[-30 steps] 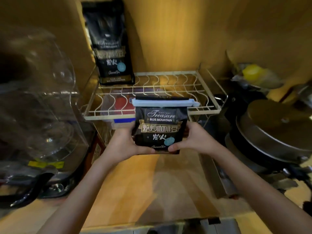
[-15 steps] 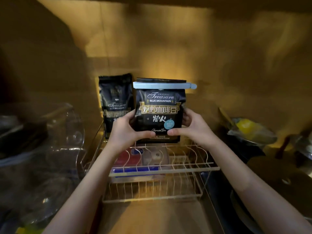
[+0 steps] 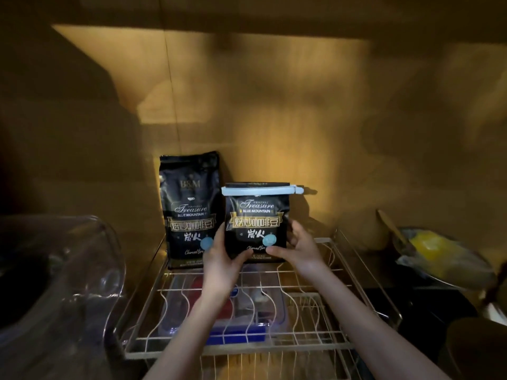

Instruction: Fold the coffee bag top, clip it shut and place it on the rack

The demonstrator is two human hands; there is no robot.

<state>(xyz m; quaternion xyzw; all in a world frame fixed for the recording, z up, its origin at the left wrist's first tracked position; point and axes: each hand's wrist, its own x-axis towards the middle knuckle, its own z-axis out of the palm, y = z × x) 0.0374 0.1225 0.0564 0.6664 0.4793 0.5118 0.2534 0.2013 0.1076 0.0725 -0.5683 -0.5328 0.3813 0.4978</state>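
A black coffee bag [image 3: 256, 215] with gold lettering stands upright at the back of the wire rack [image 3: 354, 272]. Its top is folded over and a pale blue clip [image 3: 260, 190] runs across the fold. My left hand [image 3: 223, 259] grips the bag's lower left side and my right hand [image 3: 300, 246] grips its lower right side. Whether the bag's base touches the rack wires I cannot tell. A taller, unclipped bag of the same brand [image 3: 189, 209] stands on the rack just to the left, almost touching.
A clear plastic box with red and blue contents [image 3: 247, 316] lies under the rack. A large clear glass vessel [image 3: 63, 283] stands at left. At right sit a bowl with yellow food [image 3: 436, 250] and dark cookware. A wooden wall is behind.
Both hands carried the clipped bag up from the counter, over the rack's front edge and back to the rear, beside the taller bag. My view tilted upward.
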